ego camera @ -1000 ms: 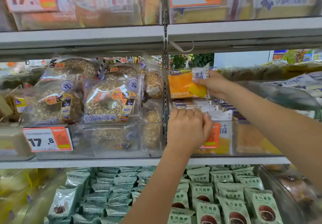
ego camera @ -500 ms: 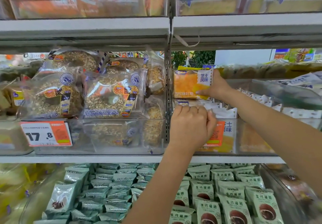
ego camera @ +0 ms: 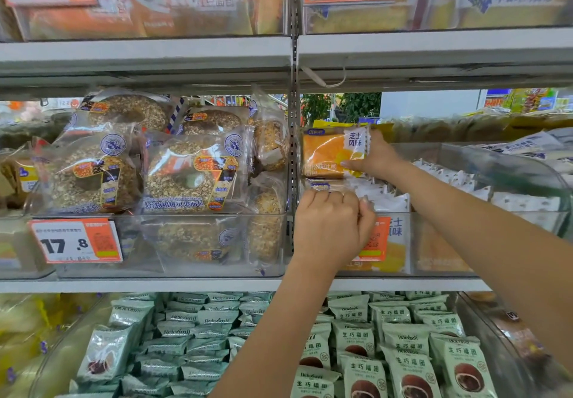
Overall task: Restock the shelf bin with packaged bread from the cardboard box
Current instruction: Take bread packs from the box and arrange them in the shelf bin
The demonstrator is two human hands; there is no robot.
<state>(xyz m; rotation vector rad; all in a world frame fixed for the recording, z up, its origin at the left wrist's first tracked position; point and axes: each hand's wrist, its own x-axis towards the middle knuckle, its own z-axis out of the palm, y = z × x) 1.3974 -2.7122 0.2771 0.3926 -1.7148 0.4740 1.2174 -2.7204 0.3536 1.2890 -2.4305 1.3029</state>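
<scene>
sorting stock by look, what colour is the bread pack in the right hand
Orange and yellow with a white end strip: bread pack in the right hand, head view.

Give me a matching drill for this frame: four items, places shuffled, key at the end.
Items:
1. orange bread pack
2. bagel bread packs
3. green snack packs
4. left hand

Places:
A. bottom shelf bins
B. middle shelf, left bin
C. in the right hand, above the clear bin
D. at that bin's front edge, pinching a clear wrapper

Pairs: 1-C, 2-B, 3-A, 4-D
</scene>
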